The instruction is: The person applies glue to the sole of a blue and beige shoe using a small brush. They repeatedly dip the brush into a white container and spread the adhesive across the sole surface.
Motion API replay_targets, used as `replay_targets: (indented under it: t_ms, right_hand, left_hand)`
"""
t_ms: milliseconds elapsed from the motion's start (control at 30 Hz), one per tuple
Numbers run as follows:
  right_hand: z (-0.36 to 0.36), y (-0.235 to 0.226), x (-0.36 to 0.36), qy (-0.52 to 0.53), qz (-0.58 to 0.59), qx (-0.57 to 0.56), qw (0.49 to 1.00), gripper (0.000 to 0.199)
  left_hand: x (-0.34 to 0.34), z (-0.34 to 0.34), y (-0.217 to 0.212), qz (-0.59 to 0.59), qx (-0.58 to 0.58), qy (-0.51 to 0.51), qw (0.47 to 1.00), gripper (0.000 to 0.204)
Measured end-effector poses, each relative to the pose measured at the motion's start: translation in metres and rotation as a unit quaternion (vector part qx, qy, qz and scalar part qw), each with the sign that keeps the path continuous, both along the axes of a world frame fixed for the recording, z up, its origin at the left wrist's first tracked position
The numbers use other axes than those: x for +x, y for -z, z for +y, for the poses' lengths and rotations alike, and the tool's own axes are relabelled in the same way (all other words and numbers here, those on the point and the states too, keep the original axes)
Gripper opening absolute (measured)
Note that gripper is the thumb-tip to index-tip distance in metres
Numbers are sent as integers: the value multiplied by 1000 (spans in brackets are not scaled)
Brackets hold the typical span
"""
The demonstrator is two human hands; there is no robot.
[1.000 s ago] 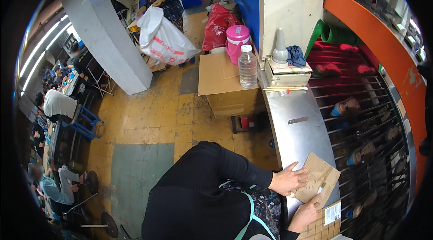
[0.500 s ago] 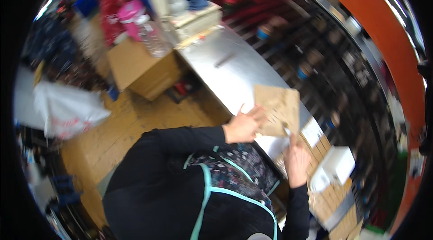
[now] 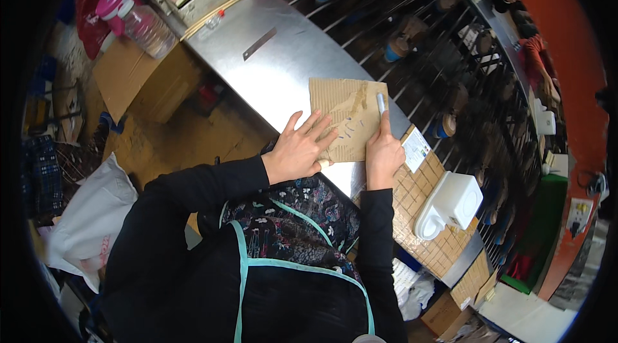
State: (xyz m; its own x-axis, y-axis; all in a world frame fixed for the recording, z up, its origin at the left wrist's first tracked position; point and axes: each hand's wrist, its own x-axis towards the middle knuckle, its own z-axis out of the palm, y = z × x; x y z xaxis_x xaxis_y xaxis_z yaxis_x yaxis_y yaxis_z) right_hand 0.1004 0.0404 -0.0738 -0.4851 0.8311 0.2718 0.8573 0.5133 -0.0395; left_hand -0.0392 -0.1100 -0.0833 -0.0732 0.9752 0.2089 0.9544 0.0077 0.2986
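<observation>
The piece of corrugated cardboard (image 3: 344, 117) lies flat on the steel counter (image 3: 270, 72), close to its near edge, just in front of the person. It is roughly rectangular, brown and a bit ragged. Its long axis runs from the near edge toward the far side of the counter, tilted slightly. A paler strip runs across it, and there are a few short dark marks on its middle.

The left hand (image 3: 299, 148) presses down on the cardboard's near left corner, fingers spread wide and flat. The right hand (image 3: 384, 153) is closed around a pen (image 3: 380, 103), which stands nearly upright over the cardboard's right edge, its pale end pointing away from the person.

To the right, at the counter's end, sits a white plastic container (image 3: 450, 204) on a gridded brown mat (image 3: 421, 201). A metal ruler (image 3: 259, 44) lies further along the counter, well apart from the cardboard, near a clear bottle with a pink cap (image 3: 138, 21).
</observation>
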Motion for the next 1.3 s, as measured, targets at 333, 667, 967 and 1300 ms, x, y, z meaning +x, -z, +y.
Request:
replay_targets:
  t_ms: [333,667,967,1300]
  right_hand:
    - [-55,4,50,-11,-183,58,981,61]
    - [38,-96,31,-313,-317,127,887,21]
    - [18,-101,-21,-333,-445,99,825,16]
    - [20,-110,17,-377,-400,139,824,8]
  left_hand:
    - [-1,2,-6,5,-8,8,1000,60]
    - [-5,4,-1,25,23,31,999,59]
    - [2,9,-1,20,-22,12,999,70]
    - [-3,11,5,-35,-40,18,998,73]
